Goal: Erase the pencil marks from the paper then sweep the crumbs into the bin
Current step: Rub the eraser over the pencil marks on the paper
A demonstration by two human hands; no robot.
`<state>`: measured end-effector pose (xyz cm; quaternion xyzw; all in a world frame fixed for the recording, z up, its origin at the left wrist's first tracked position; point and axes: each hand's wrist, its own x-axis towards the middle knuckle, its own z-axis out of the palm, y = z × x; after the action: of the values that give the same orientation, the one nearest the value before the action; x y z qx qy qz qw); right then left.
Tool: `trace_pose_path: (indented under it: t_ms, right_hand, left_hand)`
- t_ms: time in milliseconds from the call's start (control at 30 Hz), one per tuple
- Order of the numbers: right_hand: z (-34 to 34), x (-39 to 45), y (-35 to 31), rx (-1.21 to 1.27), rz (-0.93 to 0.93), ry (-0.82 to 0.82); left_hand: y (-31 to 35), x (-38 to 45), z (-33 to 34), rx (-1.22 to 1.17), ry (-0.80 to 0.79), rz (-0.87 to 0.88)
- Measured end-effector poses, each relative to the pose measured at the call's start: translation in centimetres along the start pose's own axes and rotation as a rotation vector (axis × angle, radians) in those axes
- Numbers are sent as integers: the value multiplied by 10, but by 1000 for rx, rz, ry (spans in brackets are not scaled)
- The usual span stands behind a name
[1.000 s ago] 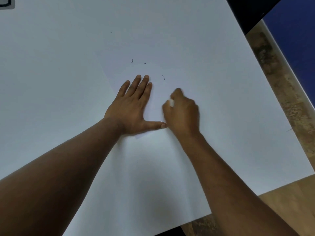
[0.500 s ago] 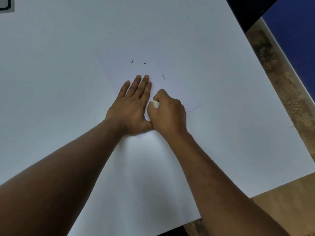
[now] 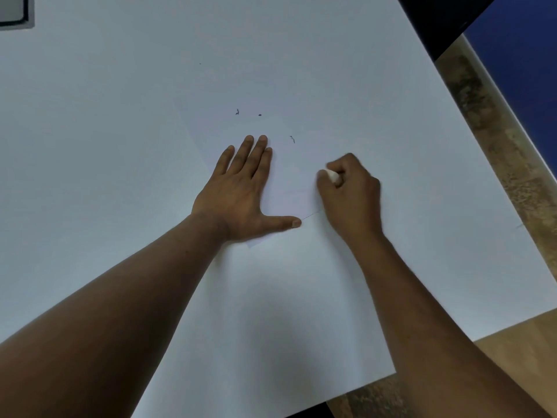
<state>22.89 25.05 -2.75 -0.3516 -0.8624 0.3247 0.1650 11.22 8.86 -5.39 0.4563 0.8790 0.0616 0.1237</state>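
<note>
A white sheet of paper [image 3: 289, 179] lies on the white table, hard to tell apart from it. My left hand [image 3: 241, 191] lies flat on the sheet, fingers straight, thumb spread to the right. My right hand [image 3: 349, 191] grips a small white eraser [image 3: 333, 175] and holds it down on the paper's right part. Three dark eraser crumbs lie beyond the hands: a curl [image 3: 237, 111], a dot [image 3: 259, 114] and a thin strand [image 3: 292, 139]. A faint pencil line [image 3: 310, 215] runs off my left thumb's tip. No bin is in view.
The white table [image 3: 120, 116] fills most of the view; its right edge runs diagonally above a brown speckled floor [image 3: 494, 131]. A blue panel [image 3: 524, 55] stands at the far right. A dark-framed grey object [image 3: 13, 10] sits at the top left corner.
My right hand has slid the eraser to the right, away from my left hand, after pressing close against it half a second ago. My left thumb has spread out again. The crumbs have not moved.
</note>
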Motion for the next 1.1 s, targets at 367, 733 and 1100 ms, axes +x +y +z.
trace_pose_path:
  t_ms: [367, 733, 1100]
  right_hand:
    - [19, 28, -9, -228, -311, -176]
    - [28, 22, -24, -132, -448, -194]
    - [-11, 72, 19, -394, -238, -127]
  left_hand:
    - [-1, 1, 0, 1, -11, -1]
    - [0, 0, 2, -36, 32, 2]
    - [0, -1, -1, -10, 1, -6]
